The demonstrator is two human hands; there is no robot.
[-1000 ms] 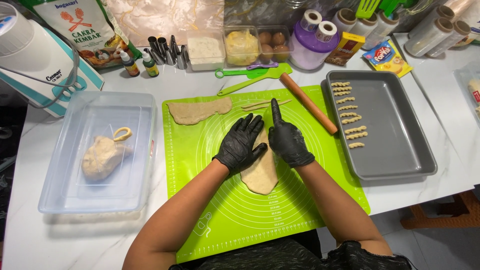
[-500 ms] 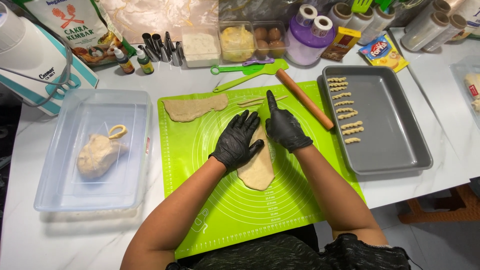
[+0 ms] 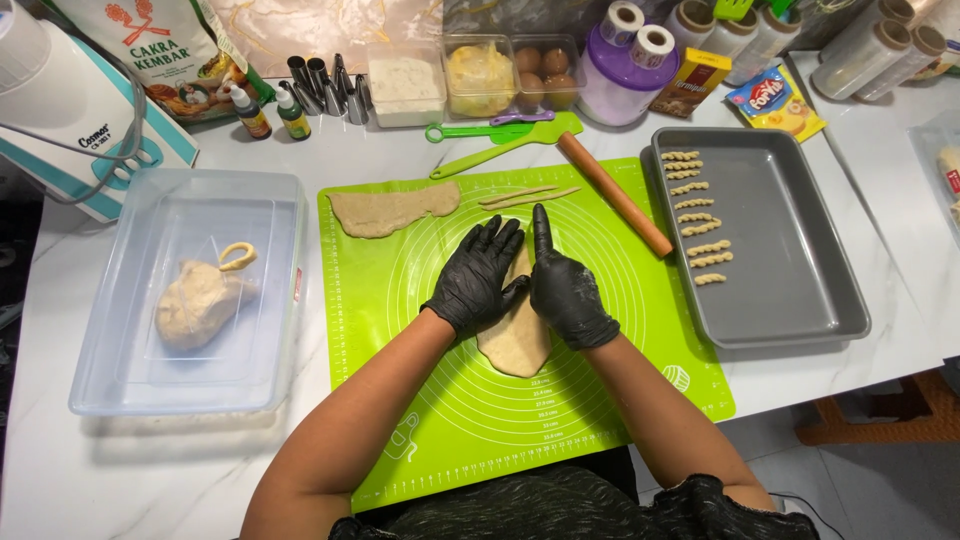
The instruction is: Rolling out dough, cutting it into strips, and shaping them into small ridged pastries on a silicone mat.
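Pressing flat with fingers spread, the left hand (image 3: 478, 277) and right hand (image 3: 565, 285) cover the dough piece (image 3: 517, 340), whose lower end shows beneath their palms on the green mat (image 3: 620, 330).

Your two forearms come up bare from the bottom of the view and angle in toward each other. Your left hand (image 3: 478, 278), in a black glove, lies palm down with the fingers spread and pointing away from you. Your right hand (image 3: 565, 285), gloved the same, lies just beside it, thumbs almost meeting, index finger stretched straight ahead.
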